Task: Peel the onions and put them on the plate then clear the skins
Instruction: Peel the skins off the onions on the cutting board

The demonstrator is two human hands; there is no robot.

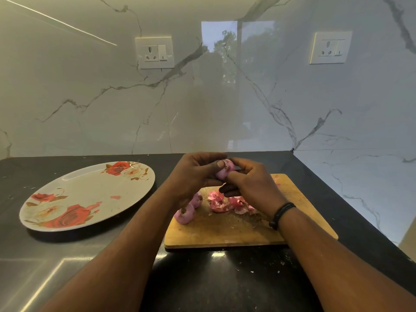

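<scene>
Both hands hold one small pink onion [225, 169] in the air above the far side of the wooden cutting board [225, 230]. My left hand [193, 176] grips it from the left with the thumb on top. My right hand [249, 183] pinches at its right side. Two more pink onions [185, 214] lie on the board's left part, partly hidden behind my left wrist. A heap of pink onion skins [227, 202] lies on the board under my right hand. The oval plate with red roses [74, 176] sits to the left, holding no onions, only a small pink scrap.
Board and plate rest on a black counter [202, 278] speckled with bits of skin. A marble wall with two power sockets [154, 52] rises behind, and another marble wall closes the right side beside the board.
</scene>
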